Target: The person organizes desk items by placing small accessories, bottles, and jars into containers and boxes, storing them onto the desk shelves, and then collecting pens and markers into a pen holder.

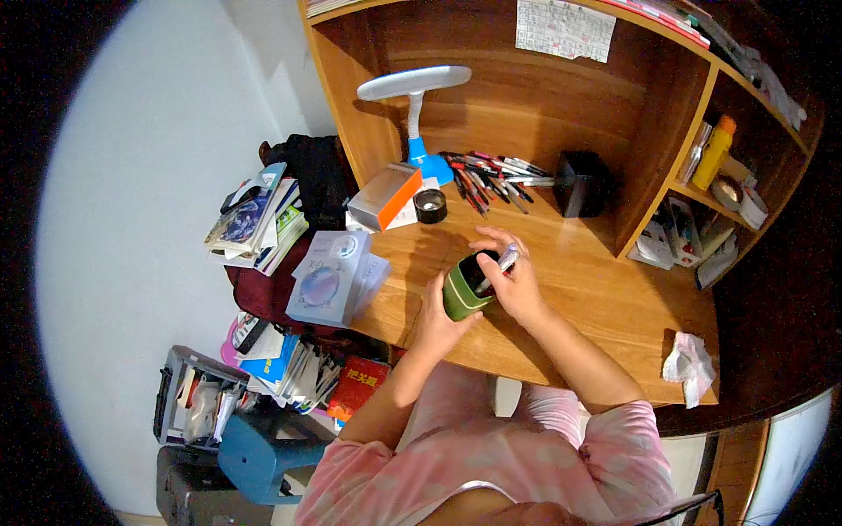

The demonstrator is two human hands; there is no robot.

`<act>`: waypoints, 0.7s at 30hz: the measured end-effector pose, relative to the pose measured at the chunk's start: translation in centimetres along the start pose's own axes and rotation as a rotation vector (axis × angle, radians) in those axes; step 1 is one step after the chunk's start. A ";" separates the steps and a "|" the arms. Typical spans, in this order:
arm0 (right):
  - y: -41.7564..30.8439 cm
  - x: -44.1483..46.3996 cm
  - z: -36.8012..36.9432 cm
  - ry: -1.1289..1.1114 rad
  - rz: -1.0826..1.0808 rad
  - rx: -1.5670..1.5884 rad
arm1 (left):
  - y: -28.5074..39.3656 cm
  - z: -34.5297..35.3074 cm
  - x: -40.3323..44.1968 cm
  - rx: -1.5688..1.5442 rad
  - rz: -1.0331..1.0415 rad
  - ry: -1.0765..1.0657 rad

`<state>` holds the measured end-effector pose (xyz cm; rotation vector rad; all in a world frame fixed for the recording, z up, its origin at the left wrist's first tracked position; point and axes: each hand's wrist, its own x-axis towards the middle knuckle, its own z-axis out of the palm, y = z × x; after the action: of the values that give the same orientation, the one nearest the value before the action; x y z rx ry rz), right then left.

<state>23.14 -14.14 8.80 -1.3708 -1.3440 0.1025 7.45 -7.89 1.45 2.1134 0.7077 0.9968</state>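
A green pen holder (465, 294) with a pale band and a dark inside is tilted above the desk near its front edge. My left hand (436, 317) is wrapped around its left side and base. My right hand (516, 285) is at the opening, with a whitish pen (508, 258) between thumb and fingers; the pen's lower end is partly hidden by the holder. Farther back on the desk lies a loose pile of pens and markers (491, 182). To the right of the pile stands a black square pen holder (582, 185).
A blue-and-white desk lamp (428, 162), a clear-and-orange box (386, 197) and a roll of black tape (430, 206) stand at the back left. Boxes (329, 279) sit at the desk's left edge. Crumpled tissue (688, 368) lies at the right; a shelf (653, 206) rises behind.
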 end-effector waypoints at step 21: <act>2.2 0.4 -1.9 -0.058 -0.067 -0.088 | -0.3 0.3 1.7 0.022 0.025 0.063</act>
<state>25.95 -14.36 8.14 -1.4035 -1.4568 0.0386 8.63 -6.61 1.84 2.1220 0.7279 1.0780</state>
